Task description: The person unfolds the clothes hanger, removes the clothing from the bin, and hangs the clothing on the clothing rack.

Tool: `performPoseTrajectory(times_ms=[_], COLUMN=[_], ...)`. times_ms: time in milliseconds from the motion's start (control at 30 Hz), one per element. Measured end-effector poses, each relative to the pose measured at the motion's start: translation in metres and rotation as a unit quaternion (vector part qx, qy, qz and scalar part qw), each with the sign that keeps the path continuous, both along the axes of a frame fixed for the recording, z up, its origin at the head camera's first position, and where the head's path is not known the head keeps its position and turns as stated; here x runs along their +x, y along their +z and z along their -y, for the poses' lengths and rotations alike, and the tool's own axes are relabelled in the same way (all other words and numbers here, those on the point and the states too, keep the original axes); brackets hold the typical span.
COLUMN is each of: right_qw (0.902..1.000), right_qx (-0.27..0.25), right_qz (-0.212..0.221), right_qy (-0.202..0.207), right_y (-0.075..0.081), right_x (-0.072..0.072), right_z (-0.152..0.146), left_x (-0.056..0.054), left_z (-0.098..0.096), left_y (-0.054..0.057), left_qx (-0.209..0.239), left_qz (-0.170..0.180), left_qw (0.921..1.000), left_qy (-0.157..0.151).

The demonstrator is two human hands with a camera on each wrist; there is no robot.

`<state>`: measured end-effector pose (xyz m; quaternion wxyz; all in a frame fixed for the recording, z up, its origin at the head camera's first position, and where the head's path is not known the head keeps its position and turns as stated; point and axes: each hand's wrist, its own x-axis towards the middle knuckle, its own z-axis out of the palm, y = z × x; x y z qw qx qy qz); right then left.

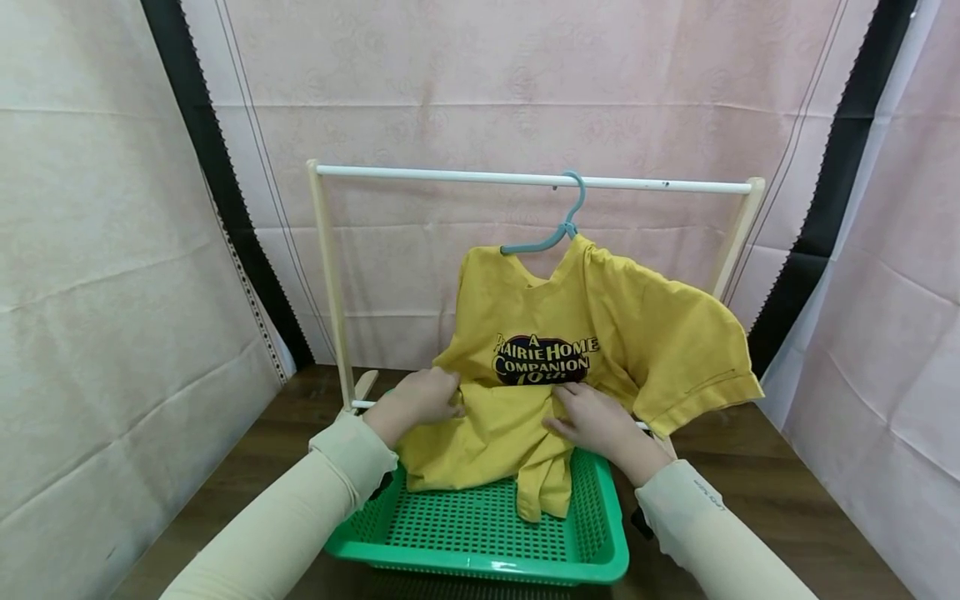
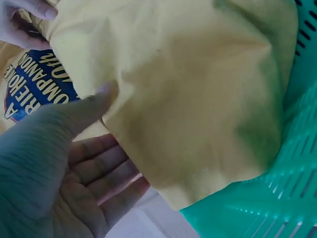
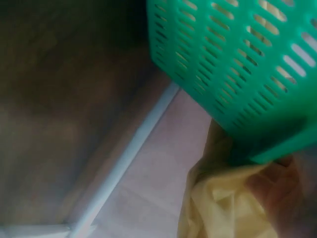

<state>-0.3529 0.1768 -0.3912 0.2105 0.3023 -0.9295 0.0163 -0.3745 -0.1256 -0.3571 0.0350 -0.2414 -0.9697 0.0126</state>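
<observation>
A yellow T-shirt with a dark printed logo hangs from a blue hanger, whose hook is over the white rail. Most of the hanger is hidden inside the shirt. The lower part of the shirt is folded up in front and droops over a green basket. On the left side my left hand pinches the cloth, its thumb in front and its fingers behind, as the left wrist view shows. My right hand holds the fold just below the print. In the right wrist view that hand is dark and blurred beside yellow cloth.
A white rack stands on the dark wooden table, with a top rail and side posts. The basket sits in front of it. Pale cloth walls enclose the back and both sides.
</observation>
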Motion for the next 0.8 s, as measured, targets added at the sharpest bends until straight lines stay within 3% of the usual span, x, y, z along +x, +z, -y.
performPoseTrajectory(times_ms=[133, 333, 567, 800], right_qw=[0.9999, 0.9997, 0.9976, 0.9935], right_qx=[-0.002, -0.020, -0.054, -0.070], right_qz=[0.010, -0.012, -0.028, -0.083], right_qy=[-0.006, 0.004, 0.033, 0.032], right_y=[-0.003, -0.004, -0.003, 0.000], right_x=[-0.003, -0.011, -0.012, -0.012], right_z=[0.001, 0.003, 0.001, -0.005], left_x=[-0.001, -0.006, -0.012, -0.014], left_z=[0.003, 0.010, 0.013, 0.014], left_y=[-0.004, -0.008, -0.006, 0.004], left_qx=[-0.037, -0.021, 0.009, 0.023], left_qz=[-0.012, -0.077, -0.075, -0.090], left_qw=[0.9992, 0.9968, 0.9971, 0.9956], left_qy=[0.013, 0.005, 0.011, 0.009])
